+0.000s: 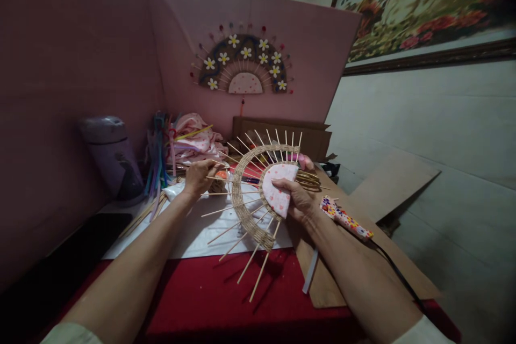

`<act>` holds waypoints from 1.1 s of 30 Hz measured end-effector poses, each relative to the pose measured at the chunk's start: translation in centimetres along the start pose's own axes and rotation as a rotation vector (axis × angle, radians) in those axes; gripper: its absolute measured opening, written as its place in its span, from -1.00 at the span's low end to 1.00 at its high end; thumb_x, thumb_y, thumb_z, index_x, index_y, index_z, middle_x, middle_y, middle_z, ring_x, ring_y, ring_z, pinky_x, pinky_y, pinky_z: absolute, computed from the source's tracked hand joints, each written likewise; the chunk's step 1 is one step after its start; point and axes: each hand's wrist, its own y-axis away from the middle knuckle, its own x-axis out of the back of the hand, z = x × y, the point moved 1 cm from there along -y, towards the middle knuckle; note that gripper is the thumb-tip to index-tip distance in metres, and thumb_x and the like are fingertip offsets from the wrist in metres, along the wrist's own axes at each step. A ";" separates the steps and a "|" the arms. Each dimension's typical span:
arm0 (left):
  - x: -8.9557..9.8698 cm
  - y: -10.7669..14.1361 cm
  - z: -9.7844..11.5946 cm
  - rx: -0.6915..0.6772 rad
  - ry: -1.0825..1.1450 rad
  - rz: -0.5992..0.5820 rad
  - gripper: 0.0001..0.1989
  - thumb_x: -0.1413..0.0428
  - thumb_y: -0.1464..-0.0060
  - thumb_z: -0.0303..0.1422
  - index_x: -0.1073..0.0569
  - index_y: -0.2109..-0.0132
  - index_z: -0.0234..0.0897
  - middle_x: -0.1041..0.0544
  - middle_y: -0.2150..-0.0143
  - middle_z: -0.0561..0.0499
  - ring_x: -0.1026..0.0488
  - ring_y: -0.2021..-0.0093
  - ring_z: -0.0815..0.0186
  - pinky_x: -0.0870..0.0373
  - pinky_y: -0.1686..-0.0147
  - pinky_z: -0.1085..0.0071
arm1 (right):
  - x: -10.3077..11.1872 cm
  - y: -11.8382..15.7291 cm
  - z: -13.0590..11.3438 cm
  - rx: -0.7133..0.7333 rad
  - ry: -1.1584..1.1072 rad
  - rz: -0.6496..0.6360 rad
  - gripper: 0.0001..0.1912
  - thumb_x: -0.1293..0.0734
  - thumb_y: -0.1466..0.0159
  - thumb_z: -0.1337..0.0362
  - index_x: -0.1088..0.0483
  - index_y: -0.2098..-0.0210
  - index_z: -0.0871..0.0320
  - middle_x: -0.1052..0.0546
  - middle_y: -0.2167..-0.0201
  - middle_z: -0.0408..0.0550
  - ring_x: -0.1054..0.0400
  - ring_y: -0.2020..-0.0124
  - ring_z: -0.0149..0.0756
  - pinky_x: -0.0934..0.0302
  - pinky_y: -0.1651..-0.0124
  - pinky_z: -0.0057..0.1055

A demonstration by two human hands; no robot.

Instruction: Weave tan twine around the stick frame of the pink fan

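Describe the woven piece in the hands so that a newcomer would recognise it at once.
Look above the red tablecloth: the right hand grips a half-round woven piece by its spotted centre. Bare sticks radiate from it, some toward the left hand. The similar fan on the pink panel behind has white flowers; this one has none.

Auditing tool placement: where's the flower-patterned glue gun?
Head view, right side: the flower-patterned glue gun lies on the brown board, just right of the right forearm, black cord trailing lower right.
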 end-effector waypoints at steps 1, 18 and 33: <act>0.0 0.0 0.0 0.001 0.012 0.003 -0.69 -0.01 -0.07 -0.17 -0.59 0.27 -0.21 -0.60 0.35 -0.07 -0.49 0.33 0.25 -0.23 0.40 0.44 | 0.0 0.0 0.0 -0.022 -0.003 -0.003 -0.66 -0.40 0.11 0.48 -0.38 0.31 0.15 -0.55 0.48 -0.13 -0.46 0.37 -0.23 -0.37 0.26 -0.32; 0.5 -0.3 -0.1 0.003 -0.046 0.118 -0.67 -0.01 -0.06 -0.14 -0.56 0.42 -0.24 -0.54 0.50 -0.03 -0.39 0.47 0.33 -0.13 0.47 0.46 | -0.2 0.2 -0.3 -0.138 -0.078 -0.011 -0.67 -0.37 0.08 0.54 -0.39 0.30 0.21 -0.56 0.51 -0.07 -0.48 0.41 -0.18 -0.41 0.29 -0.25; 1.5 -0.8 -0.9 0.003 -0.211 0.172 -0.71 -0.06 -0.03 -0.11 -0.55 0.38 -0.20 -0.57 0.43 -0.05 -0.45 0.40 0.25 -0.16 0.41 0.42 | 0.2 0.1 -1.0 -0.187 0.028 -0.013 -0.79 -0.30 0.01 0.56 -0.39 0.36 0.26 -0.55 0.57 -0.06 -0.45 0.58 -0.29 -0.40 0.45 -0.38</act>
